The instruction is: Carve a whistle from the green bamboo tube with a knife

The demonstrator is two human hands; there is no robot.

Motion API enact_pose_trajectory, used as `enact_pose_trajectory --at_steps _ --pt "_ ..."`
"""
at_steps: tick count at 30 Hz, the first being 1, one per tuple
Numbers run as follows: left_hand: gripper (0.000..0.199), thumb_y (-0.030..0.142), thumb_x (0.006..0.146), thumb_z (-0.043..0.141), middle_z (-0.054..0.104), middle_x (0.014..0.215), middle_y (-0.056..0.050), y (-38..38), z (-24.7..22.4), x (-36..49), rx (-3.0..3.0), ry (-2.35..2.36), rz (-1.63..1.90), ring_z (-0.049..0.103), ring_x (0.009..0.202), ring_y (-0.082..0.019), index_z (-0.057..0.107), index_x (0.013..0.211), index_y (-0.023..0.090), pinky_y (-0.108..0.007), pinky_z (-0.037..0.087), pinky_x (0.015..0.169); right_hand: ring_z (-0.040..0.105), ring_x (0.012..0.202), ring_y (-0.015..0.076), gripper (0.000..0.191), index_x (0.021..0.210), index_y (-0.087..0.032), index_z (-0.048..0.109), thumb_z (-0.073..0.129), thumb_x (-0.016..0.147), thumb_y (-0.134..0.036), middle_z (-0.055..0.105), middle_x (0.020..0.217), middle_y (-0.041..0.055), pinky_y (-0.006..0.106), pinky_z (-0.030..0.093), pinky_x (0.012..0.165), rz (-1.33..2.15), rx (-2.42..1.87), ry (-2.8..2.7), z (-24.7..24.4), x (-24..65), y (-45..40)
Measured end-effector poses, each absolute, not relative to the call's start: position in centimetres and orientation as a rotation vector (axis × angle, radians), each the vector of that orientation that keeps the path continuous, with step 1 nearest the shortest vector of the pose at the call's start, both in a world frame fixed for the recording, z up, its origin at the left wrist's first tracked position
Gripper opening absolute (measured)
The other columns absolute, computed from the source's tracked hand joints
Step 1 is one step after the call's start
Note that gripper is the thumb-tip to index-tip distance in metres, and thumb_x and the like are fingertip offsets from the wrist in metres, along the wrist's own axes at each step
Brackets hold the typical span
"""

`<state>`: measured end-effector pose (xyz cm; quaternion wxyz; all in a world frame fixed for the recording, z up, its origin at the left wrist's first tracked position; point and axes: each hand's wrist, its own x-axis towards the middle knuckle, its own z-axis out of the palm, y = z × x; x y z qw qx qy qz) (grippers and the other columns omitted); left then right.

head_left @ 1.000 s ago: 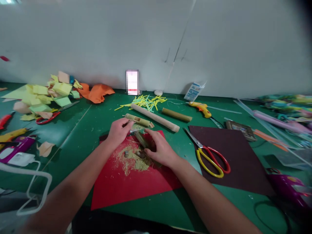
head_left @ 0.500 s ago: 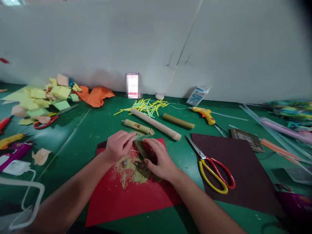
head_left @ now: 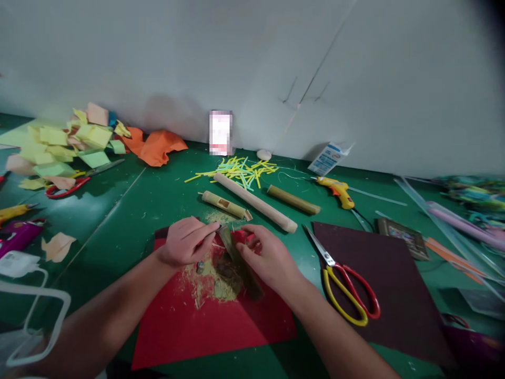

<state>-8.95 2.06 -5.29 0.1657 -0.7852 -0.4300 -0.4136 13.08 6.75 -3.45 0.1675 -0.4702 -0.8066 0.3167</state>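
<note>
My left hand (head_left: 188,241) is pinched closed at the upper end of a dark green bamboo piece (head_left: 241,266); a small dark thing shows at its fingertips, too small to name. On the right side of the bamboo, my right hand (head_left: 266,255) has its fingers bent round it. Below them lies a red sheet (head_left: 213,329) with pale shavings (head_left: 205,289) and a dark object among them, partly hidden by the bamboo. Beyond the hands are a notched bamboo piece (head_left: 224,204), a long pale wooden rod (head_left: 255,202) and another bamboo tube (head_left: 294,199).
Scissors (head_left: 347,289) lie on a dark sheet (head_left: 398,295) to the right. Behind them is a yellow glue gun (head_left: 337,190). Thin yellow and green strips (head_left: 240,171) lie near the wall. Crumpled orange paper (head_left: 158,147) and paper pieces (head_left: 59,152) are at left.
The bamboo piece between my hands now shows more of its length, reaching down past the shavings. My right hand has shifted slightly right. The camera view has turned a little.
</note>
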Motion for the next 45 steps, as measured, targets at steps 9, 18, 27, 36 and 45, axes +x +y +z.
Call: enact_pose_trajectory --at_steps 9,18,27,36,45 --pt "0.030 0.014 0.081 0.058 0.068 0.071 -0.002 2.2 -5.7 -9.8 -2.194 -1.213 -1.117 0.062 0.061 -0.014 0.062 0.110 0.017 -0.026 0.050 0.061 0.063 0.091 0.0284 0.035 0.097 -0.018 0.063 0.061 0.078 -0.047 0.067 0.100 0.0149 0.039 0.047 0.073 0.658 -1.328 -2.599 -3.2 7.3 8.7" --pt "0.031 0.016 0.080 0.060 0.068 0.070 -0.001 2.0 -5.6 -9.8 -2.193 -1.180 -1.075 0.062 0.061 -0.013 0.061 0.111 0.018 -0.026 0.050 0.061 0.061 0.076 0.0234 0.023 0.089 -0.018 0.069 0.063 0.073 -0.033 0.068 0.080 0.0088 0.034 0.044 0.067 0.950 -1.299 -2.462 -3.3 6.8 10.2" --pt "0.031 0.013 0.078 0.063 0.066 0.069 0.000 2.0 -6.0 -9.7 -2.150 -1.211 -1.189 0.059 0.060 -0.012 0.062 0.108 0.019 -0.025 0.049 0.059 0.049 0.050 0.0127 0.031 0.089 -0.015 0.075 0.056 0.076 -0.035 0.062 0.063 0.0032 0.027 0.038 0.048 1.486 -1.376 -1.850 -3.0 11.6 11.9" --pt "0.026 0.009 0.077 0.062 0.068 0.072 -0.002 1.9 -5.7 -9.5 -2.132 -1.215 -1.398 0.059 0.060 -0.011 0.066 0.102 0.016 -0.023 0.047 0.057 0.049 0.048 0.0113 0.035 0.080 -0.013 0.070 0.064 0.074 -0.047 0.056 0.059 0.0012 0.024 0.038 0.044 1.643 -1.412 -1.401 -3.9 14.6 8.0" --pt "0.017 0.016 0.084 0.058 0.063 0.066 -0.001 2.2 -5.6 -9.2 -2.233 -1.463 -1.550 0.054 0.058 -0.009 0.070 0.095 0.014 -0.021 0.043 0.056 0.049 0.048 0.0103 0.040 0.080 -0.014 0.069 0.069 0.072 -0.053 0.056 0.061 -0.0006 0.024 0.038 0.048 1.592 -1.431 -1.342 -5.4 15.6 5.0"
